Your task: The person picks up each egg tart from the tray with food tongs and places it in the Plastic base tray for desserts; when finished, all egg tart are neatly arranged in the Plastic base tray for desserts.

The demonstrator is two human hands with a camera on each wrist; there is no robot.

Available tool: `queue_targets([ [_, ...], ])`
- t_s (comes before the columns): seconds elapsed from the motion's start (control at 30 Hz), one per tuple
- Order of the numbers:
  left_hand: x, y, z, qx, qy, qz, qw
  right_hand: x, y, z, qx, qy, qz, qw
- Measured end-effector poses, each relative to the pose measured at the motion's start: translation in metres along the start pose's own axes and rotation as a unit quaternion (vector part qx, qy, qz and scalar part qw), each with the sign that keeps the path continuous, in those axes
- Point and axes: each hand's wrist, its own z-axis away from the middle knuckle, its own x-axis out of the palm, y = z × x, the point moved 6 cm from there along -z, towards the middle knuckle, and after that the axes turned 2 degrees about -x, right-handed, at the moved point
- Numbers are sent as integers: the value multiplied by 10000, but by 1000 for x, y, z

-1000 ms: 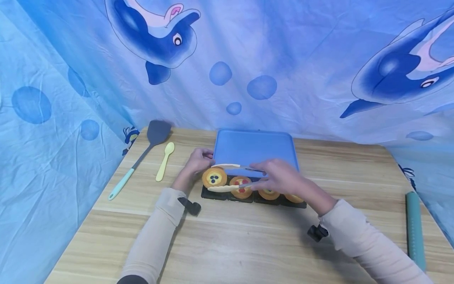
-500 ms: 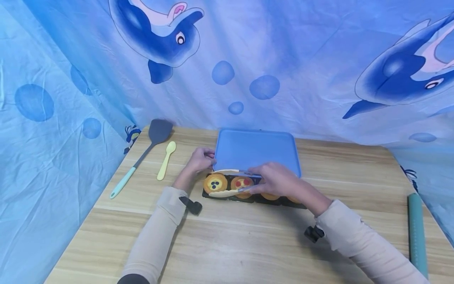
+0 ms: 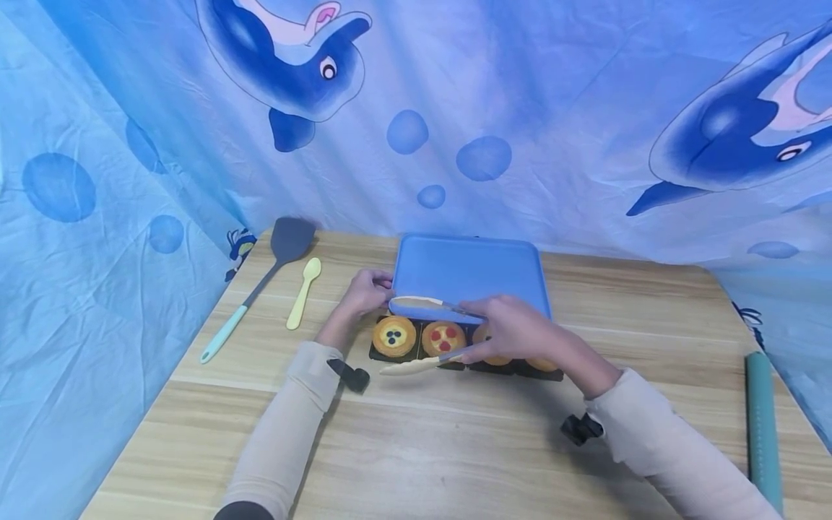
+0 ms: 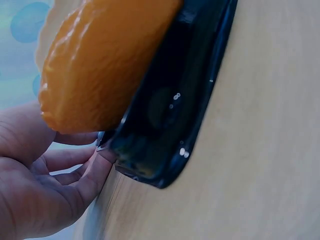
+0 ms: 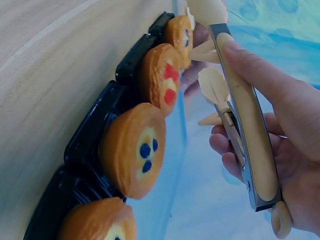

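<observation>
My right hand (image 3: 516, 328) holds a pair of tongs (image 3: 411, 367) with cream-coloured tips. The tongs' arms are spread wide, one on either side of the tarts, with nothing between them. Below sits a blueberry tart (image 3: 393, 336) in the leftmost compartment of a black tray (image 3: 546, 375). Beside it is a tart with red fruit (image 3: 444, 338), and further tarts continue to the right, partly covered by my right hand. My left hand (image 3: 365, 292) pinches the left edge of a blue tray (image 3: 471, 271) near its front corner; the left wrist view partly hides the thumb.
A grey spatula (image 3: 291, 242) with a mint handle and a pale yellow spoon (image 3: 303, 295) lie to the left. A green rolled object (image 3: 762, 426) lies along the right side. A blue dolphin-print curtain (image 3: 572, 87) hangs behind the wooden table (image 3: 403, 448).
The blueberry tart went down from between the tongs' tips into the black tray. The tongs have since spread apart and released it. My left hand stays about where it was.
</observation>
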Motion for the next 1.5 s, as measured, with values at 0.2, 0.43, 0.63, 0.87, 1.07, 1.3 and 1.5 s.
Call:
queue_targets([
  [0.2, -2, -2, 0, -110, -17, 94, 9999, -13, 12, 23, 290, 377, -434, 9979],
  [0.43, -6, -3, 1, -152, 6, 214, 9997, -30, 50, 62, 1200, 1339, -812, 9803],
  [0.63, -9, -6, 1, -162, 38, 128, 9998, -38, 87, 101, 1520, 2293, -508, 9601],
  [0.87, -12, -6, 1, -147, 82, 160, 9997, -32, 135, 133, 2426, 2877, 74, 9265],
  [1.07, -12, -7, 1, -154, 65, 108, 9998, -24, 165, 148, 3173, 2924, 267, 9017],
  [1.3, -11, -7, 0, -136, 36, 95, 9999, -11, 184, 159, 3480, 2947, 260, 8896],
  [1.5, -11, -9, -1, -189, 52, 116, 9997, -3, 186, 165, 3728, 2685, 374, 8874],
])
